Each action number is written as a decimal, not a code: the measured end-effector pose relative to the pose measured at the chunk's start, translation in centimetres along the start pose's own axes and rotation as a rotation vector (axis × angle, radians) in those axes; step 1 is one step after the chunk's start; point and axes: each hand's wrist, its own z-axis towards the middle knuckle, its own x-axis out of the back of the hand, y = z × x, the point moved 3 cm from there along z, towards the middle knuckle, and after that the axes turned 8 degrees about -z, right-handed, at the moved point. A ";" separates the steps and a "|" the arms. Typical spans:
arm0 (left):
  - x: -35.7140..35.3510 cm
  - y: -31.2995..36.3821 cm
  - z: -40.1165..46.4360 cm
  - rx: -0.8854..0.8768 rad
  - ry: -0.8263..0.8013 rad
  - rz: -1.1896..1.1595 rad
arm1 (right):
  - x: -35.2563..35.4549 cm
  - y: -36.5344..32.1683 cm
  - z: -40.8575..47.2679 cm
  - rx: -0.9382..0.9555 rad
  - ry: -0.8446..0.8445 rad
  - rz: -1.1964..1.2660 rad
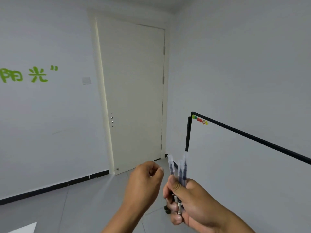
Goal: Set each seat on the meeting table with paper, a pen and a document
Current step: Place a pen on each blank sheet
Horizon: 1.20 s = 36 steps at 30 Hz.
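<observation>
My right hand (pixel 190 202) grips a small bunch of three pens (pixel 180 172) with clear caps, their capped ends pointing up. My left hand (pixel 144 180) hovers just left of the pens with its fingers curled and nothing in it. A white corner (pixel 25 228) shows at the bottom left edge; I cannot tell whether it is paper or the table. No seat or document is in view.
A closed white door (pixel 134 95) stands straight ahead. A black-framed whiteboard (pixel 244 165) with coloured magnets (pixel 200 119) stands on the right, a black caster (pixel 167 209) showing below my hands. Green lettering (pixel 28 74) marks the left wall. Grey tiled floor (pixel 75 199) lies below.
</observation>
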 end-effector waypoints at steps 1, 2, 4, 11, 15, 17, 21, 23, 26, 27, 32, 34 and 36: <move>-0.5 -0.5 2.3 0.010 -0.009 -0.007 | 0.7 -0.8 2.1 -0.005 0.003 -0.020; -0.7 -0.5 3.5 0.023 -0.020 -0.003 | 1.0 -1.3 3.2 -0.006 0.007 -0.034; -0.9 -0.5 7.7 0.021 -0.031 -0.017 | 1.9 -3.2 6.7 0.027 0.028 -0.045; -0.1 -1.4 19.9 0.009 0.005 -0.008 | 4.9 -7.2 18.0 0.052 0.039 -0.016; 0.6 -4.5 25.9 0.061 0.049 0.028 | 6.1 -7.1 25.7 0.033 -0.038 0.028; 0.9 -6.4 29.2 0.088 0.083 0.046 | 6.6 -7.0 30.5 0.037 -0.075 0.018; 2.1 -10.0 36.5 0.135 0.176 0.093 | 7.1 -7.5 40.5 0.037 -0.180 0.022; 3.0 -11.2 39.8 0.158 0.234 0.107 | 7.2 -8.3 45.4 0.022 -0.237 0.037; 5.2 -12.9 43.9 0.198 0.337 0.136 | 6.6 -9.8 51.8 -0.016 -0.320 0.040; 6.4 -13.9 45.3 0.230 0.385 0.136 | 6.0 -10.4 54.5 -0.025 -0.376 0.029; 12.5 -18.1 49.5 0.347 0.568 0.160 | 0.7 -11.7 64.3 -0.102 -0.576 -0.012; 14.7 -19.8 50.7 0.377 0.621 0.161 | -1.6 -11.2 67.6 -0.128 -0.637 -0.019; 16.6 -21.1 52.2 0.392 0.641 0.172 | -3.5 -11.3 70.2 -0.147 -0.671 -0.024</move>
